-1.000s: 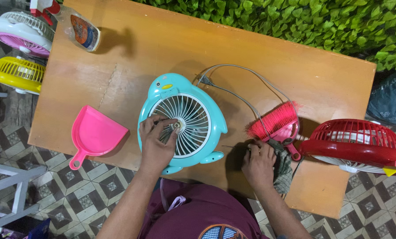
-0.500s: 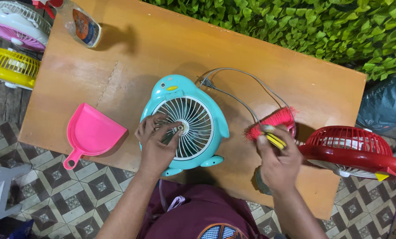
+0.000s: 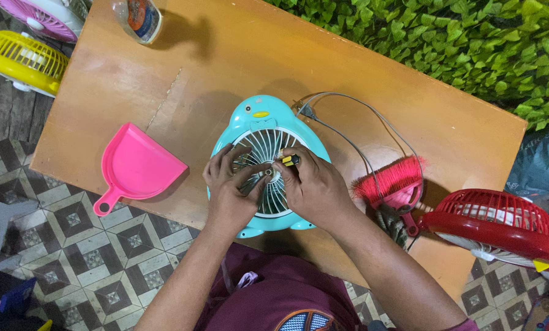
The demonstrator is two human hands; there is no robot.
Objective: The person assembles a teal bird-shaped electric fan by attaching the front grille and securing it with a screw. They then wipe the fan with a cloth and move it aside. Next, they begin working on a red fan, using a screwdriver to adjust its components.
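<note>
While under both hands (image 3: 274, 190), fan (image 3: 256, 119).

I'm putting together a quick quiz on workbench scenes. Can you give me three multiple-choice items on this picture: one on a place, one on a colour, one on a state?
1. Where does the pink dustpan lie?
A. on the table, on the left-hand side of the turquoise fan
B. on the floor
C. on top of the red fan

2. What colour is the brush beside the turquoise fan?
A. blue
B. pink-red
C. yellow

3. What is the right hand doing?
A. lying flat on the table
B. holding the brush
C. holding a small yellow-and-black screwdriver at the fan's grille

Answers:
1 A: the dustpan lies on the table near its edge.
2 B: its bristles are pink-red.
3 C: the screwdriver shows at the fingers, by the grille's hub, where the left hand also rests.
</note>
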